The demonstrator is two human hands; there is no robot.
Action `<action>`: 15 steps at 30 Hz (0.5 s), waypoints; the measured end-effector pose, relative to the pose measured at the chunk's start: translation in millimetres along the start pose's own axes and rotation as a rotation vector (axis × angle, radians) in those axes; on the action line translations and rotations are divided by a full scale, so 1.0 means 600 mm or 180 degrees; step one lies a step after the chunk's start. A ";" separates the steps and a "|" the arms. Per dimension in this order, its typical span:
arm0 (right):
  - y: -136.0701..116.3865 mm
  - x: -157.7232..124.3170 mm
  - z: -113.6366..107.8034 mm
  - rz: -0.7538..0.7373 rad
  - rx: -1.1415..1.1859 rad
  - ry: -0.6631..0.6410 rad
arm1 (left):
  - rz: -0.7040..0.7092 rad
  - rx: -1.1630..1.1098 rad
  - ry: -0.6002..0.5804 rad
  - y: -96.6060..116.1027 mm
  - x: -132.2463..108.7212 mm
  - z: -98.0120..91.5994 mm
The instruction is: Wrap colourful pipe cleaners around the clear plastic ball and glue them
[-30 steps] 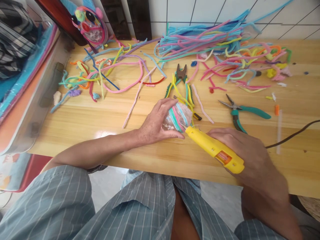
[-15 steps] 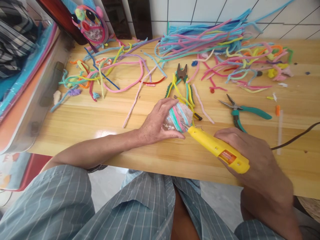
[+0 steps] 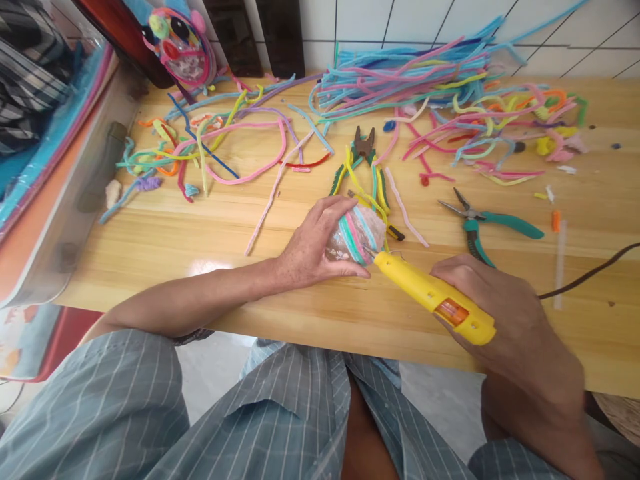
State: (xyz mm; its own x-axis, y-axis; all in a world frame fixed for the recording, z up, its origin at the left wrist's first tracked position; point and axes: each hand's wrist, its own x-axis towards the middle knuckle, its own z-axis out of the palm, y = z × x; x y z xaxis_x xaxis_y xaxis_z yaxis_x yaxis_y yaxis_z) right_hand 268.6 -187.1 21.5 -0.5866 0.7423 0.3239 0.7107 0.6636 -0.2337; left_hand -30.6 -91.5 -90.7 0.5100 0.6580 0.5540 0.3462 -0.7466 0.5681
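My left hand [image 3: 315,247] is wrapped round a clear rounded plastic piece [image 3: 379,227], perhaps a bottle part, with green, pink and blue pipe cleaners [image 3: 356,239] laid across it. A yellow glue gun [image 3: 415,280] is in the grip of my right hand [image 3: 500,313]. Its metal nozzle points left and touches or nearly touches the pipe-cleaner bands. Just beyond the plastic piece lie yellow-and-green pliers [image 3: 365,148] with yellow pipe cleaners over them, and part of a yellow-and-black tool [image 3: 396,233]. My right fingers are partly hidden behind the gun.
Teal needle-nose pliers [image 3: 510,224] lie at right, near a clear glue stick [image 3: 560,267] and a dark cord [image 3: 590,275]. A pipe-cleaner bundle [image 3: 400,80] sits by the wall. Loose pipe cleaners [image 3: 250,180] spread at left. A decorated figure [image 3: 183,50] and a plastic bin [image 3: 85,193] stand at far left.
My right hand and the rear of the glue gun have shifted very slightly left and up. My left hand and the plastic piece stay in place.
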 end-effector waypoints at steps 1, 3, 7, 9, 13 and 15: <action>0.001 0.000 0.000 0.0010 0.0033 -0.0017 | -0.0011 0.0011 -0.0014 0.000 0.000 0.000; 0.002 -0.001 0.000 0.0025 0.0084 -0.0046 | -0.0044 0.0035 -0.0026 0.000 -0.001 -0.001; 0.001 -0.001 0.001 0.0062 0.0096 -0.0008 | -0.0081 0.0051 -0.0045 0.001 0.000 -0.001; 0.000 0.000 0.000 0.0075 0.0104 -0.0015 | -0.0038 0.0000 -0.0023 0.000 0.000 -0.001; -0.001 0.001 -0.001 0.0057 0.0068 -0.0028 | 0.0080 -0.0146 0.0037 -0.001 0.000 -0.001; 0.000 0.000 -0.001 0.0037 0.0044 -0.0011 | 0.0090 -0.0113 0.0047 -0.002 0.000 -0.001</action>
State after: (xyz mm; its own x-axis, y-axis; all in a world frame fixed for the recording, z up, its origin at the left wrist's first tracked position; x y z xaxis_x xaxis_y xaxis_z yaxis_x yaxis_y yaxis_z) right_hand 268.7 -187.3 22.1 -0.5798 0.7502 0.3178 0.7119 0.6562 -0.2501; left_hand -31.2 -90.6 -90.9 0.5073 0.6383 0.5790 0.3035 -0.7612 0.5731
